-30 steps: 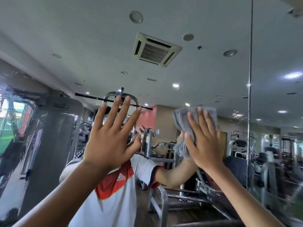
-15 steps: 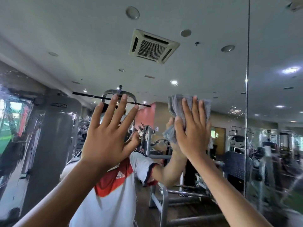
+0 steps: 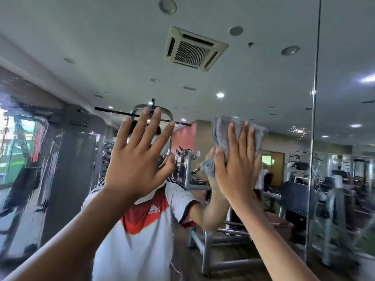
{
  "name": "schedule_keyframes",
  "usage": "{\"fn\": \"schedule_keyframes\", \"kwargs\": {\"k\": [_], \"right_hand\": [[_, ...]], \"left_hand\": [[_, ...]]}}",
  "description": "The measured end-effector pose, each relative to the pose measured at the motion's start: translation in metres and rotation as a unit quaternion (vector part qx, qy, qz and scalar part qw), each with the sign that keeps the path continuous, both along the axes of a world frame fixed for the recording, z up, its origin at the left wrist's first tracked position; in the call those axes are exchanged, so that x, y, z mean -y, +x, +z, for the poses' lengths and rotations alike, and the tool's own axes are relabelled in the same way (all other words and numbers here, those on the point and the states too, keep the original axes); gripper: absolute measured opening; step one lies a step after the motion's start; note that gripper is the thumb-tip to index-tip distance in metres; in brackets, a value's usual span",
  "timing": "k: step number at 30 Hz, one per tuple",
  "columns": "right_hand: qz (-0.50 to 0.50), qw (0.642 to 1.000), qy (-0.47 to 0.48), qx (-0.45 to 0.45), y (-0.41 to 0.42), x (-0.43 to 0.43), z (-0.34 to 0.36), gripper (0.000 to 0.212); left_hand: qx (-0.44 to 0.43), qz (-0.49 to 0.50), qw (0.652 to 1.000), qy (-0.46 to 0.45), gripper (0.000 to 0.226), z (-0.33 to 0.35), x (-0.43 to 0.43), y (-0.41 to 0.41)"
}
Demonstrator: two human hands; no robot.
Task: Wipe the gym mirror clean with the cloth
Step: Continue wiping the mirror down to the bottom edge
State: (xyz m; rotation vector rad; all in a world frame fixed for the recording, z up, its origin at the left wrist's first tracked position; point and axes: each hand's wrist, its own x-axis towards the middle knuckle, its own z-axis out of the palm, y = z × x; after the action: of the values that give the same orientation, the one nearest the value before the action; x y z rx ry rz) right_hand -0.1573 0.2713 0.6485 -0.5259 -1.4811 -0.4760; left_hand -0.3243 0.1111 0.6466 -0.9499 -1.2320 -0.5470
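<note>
— Where's the cloth [image 3: 222, 129]?
— Up on the mirror [image 3: 263, 63], right of the person's reflection, flat under the right grip [image 3: 237, 169]. Its fingers [image 3: 233, 138] are straight and close together, pressing the cloth to the glass.
— And the left grip [image 3: 134, 165]?
— Raised beside it, fingers fanned wide, holding nothing. Whether it touches the glass, I can't tell.
— Any streaks?
— Smears [image 3: 18, 112] at the mirror's far left.

grey cloth [image 3: 222, 130], white shirt [image 3: 142, 246] with red chest panel, salmon-pink wall [image 3: 185, 138], off-white ceiling [image 3: 91, 37], black bar [image 3: 113, 110]
</note>
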Motion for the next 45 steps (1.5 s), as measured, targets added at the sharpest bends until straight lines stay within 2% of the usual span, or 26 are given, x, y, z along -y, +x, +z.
{"fn": "schedule_keyframes", "kwargs": {"k": [3,5,10,12,14,19,22,27,29,32,34,36,38,41,43,45], "right_hand": [[-0.005,0.985,0.101,0.141,0.012,-0.01,-0.055,0.057],[-0.008,0.979,0.11,0.169,0.035,-0.031,-0.072,0.055],[-0.006,0.999,-0.032,-0.008,0.034,-0.032,-0.009,0.058],[0.004,0.997,-0.059,-0.039,0.016,-0.016,0.008,0.059],[0.009,0.999,-0.034,-0.014,0.003,-0.002,-0.003,0.059],[0.006,0.983,0.095,0.156,0.016,-0.007,-0.097,0.055],[0.022,0.987,0.078,0.137,0.041,-0.03,-0.095,0.055],[0.019,1.0,-0.001,0.012,0.02,-0.016,-0.05,0.059],[0.027,0.999,0.017,0.037,0.009,-0.005,-0.066,0.057],[0.014,0.978,0.108,0.175,0.021,-0.012,-0.115,0.052],[0.006,0.967,0.138,0.215,0.046,-0.03,-0.126,0.055],[0.006,0.979,0.105,0.175,0.062,-0.045,-0.116,0.06],[0.004,0.995,0.032,0.089,0.059,-0.047,-0.087,0.056],[0.013,0.999,-0.049,-0.003,0.028,-0.025,-0.049,0.058],[0.023,0.999,-0.018,0.025,0.013,-0.009,-0.052,0.06],[0.018,0.994,0.044,0.097,0.013,-0.005,-0.079,0.056]], "left_hand": [[0.011,-0.001,1.0,-0.005,0.064,0.001,0.001,0.002],[0.029,0.001,1.0,-0.009,0.065,-0.006,0.001,0.003],[0.047,0.015,0.999,-0.013,0.065,-0.031,0.003,0.004],[0.043,0.011,0.999,-0.01,0.064,-0.03,0.003,0.002],[0.043,0.006,0.999,-0.012,0.064,-0.03,0.002,0.001],[0.042,-0.002,0.999,-0.007,0.062,-0.032,0.002,0.002],[0.046,-0.002,0.999,-0.004,0.062,-0.033,0.002,0.003],[0.04,-0.001,0.999,-0.002,0.062,-0.033,0.002,0.002],[0.042,-0.001,0.999,0.0,0.062,-0.033,0.002,0.002],[0.037,0.001,0.999,-0.004,0.063,-0.032,0.003,0.0],[0.036,-0.001,0.999,-0.009,0.062,-0.031,0.004,0.0],[0.042,-0.002,0.999,-0.011,0.062,-0.033,0.004,0.002],[0.043,-0.002,0.999,-0.009,0.062,-0.034,0.004,0.002],[0.036,-0.003,0.999,-0.012,0.062,-0.033,0.004,0.001],[0.032,-0.007,0.999,-0.014,0.062,-0.032,0.005,-0.001],[0.033,-0.01,0.999,-0.018,0.062,-0.033,0.006,-0.002]]}}
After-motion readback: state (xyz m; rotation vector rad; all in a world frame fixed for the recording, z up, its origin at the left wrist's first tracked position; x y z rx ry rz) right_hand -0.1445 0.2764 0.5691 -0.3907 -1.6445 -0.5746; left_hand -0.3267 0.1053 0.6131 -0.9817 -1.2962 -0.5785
